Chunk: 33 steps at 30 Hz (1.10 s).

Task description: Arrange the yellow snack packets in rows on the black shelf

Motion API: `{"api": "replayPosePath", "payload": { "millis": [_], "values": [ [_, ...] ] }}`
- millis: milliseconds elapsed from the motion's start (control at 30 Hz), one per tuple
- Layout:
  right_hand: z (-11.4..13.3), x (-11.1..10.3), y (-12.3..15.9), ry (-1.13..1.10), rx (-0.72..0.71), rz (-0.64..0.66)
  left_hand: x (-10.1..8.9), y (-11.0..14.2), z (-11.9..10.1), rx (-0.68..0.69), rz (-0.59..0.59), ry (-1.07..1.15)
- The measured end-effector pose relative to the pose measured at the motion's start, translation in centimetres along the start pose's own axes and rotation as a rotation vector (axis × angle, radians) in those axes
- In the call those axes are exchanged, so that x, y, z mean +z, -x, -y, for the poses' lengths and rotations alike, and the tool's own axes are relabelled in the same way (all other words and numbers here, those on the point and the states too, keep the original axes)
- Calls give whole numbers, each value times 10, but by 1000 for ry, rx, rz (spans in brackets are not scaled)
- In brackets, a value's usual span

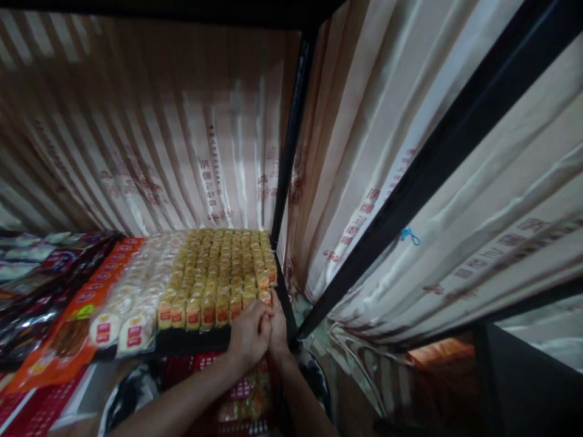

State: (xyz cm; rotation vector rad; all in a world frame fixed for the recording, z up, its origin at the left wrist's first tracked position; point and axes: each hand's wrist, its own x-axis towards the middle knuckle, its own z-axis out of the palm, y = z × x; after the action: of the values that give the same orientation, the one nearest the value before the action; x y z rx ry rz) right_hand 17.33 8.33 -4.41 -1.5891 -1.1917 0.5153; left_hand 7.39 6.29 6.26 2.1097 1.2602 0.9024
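Several neat rows of yellow wrapped cakes (214, 261) with orange-red labels stand on a black shelf (182, 341). My left hand (249, 334) and my right hand (277, 325) meet at the front right corner of these rows. Between their fingertips is a wrapped cake (265, 295), of which only the upper part shows. The fingers of my left hand are curled. My right hand lies along the cake's right side, with its index finger fairly straight. Blur and overlap hide part of both grips.
Left of the cakes lie clear packets of round white pastries (134, 331), an orange package (75, 325) and dark packages (40, 291). Below the shelf is a red basket (248, 388) with wrapped goods. A black post (291, 139) and pleated curtains (228, 121) border the shelf.
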Motion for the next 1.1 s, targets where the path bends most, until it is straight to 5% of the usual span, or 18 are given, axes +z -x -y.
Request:
{"api": "replayPosePath", "payload": {
  "millis": [100, 233, 467, 733, 1100],
  "values": [
    [8, -2, 0, 41, 37, -20, 3, 44, 13, -40, 77, 113],
    [20, -2, -5, 39, 4, -70, 2, 70, 25, -143, 95, 156],
    [16, 7, -15, 92, -166, -145, 9, 79, 29, -219, 197, 202],
    [12, -4, -10, 225, -70, -60, 15, 92, 32, -293, 293, 239],
    [16, 1, -8, 310, 14, -61, 20, 85, 49, -323, 157, 302]
  ]
}}
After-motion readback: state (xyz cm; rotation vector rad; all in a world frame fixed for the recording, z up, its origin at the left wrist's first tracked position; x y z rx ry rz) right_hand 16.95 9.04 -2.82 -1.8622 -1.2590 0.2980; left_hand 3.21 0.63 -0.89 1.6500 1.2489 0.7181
